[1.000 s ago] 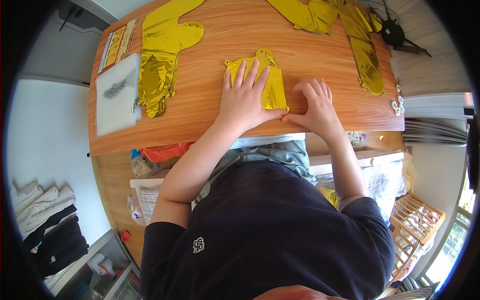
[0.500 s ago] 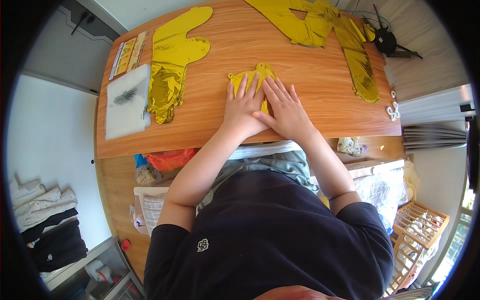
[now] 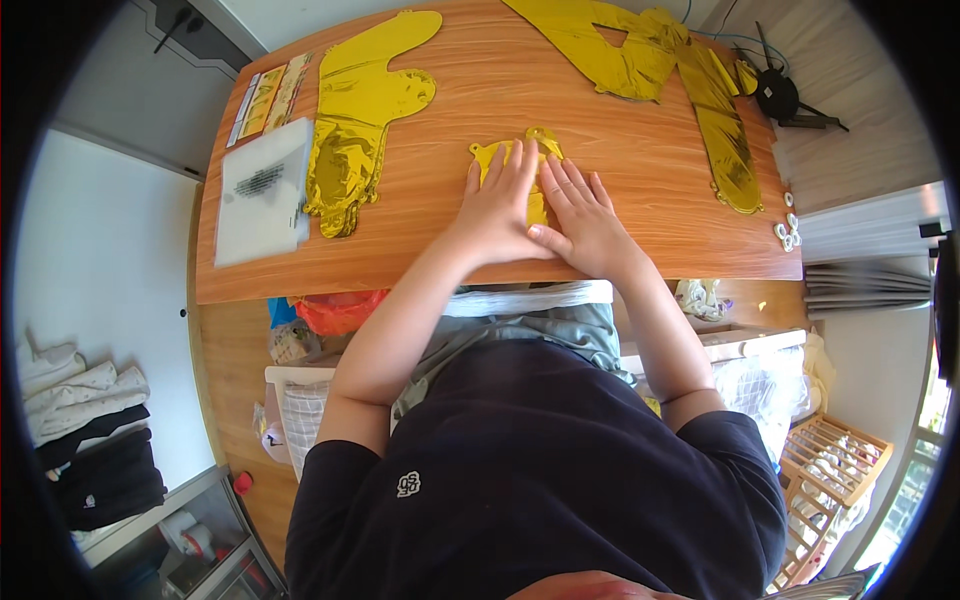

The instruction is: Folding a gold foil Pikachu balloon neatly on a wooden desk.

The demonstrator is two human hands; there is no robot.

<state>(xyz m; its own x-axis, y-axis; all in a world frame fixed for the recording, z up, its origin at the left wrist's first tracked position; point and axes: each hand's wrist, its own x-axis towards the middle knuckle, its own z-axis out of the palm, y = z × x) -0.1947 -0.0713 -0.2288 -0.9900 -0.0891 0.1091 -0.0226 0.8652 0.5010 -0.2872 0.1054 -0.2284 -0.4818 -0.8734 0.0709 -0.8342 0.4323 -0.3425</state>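
A folded piece of gold foil balloon [image 3: 538,208] lies flat on the wooden table in front of me, its small tabs showing past my fingertips. My left hand [image 3: 503,208] rests on its left part, fingers stretched out and pointing away from me. Beside it my right hand [image 3: 590,225] lies palm down over the right part, fingers extended and thumb toward the left hand. Neither hand grips anything. Much of the foil is hidden beneath both hands.
Left on the table [image 3: 420,240] lies a flat gold foil balloon [image 3: 375,95], near translucent plastic bags [image 3: 262,215] and printed cards [image 3: 268,98]. More gold foil [image 3: 625,60] spreads at the far right, by a black stand [image 3: 777,95]. Small white rolls [image 3: 785,237] sit at the right edge.
My hands have drawn slightly apart at the fingers, showing more foil between them. The left hand has tilted and its fingers sit closer together. The view has shifted slightly.
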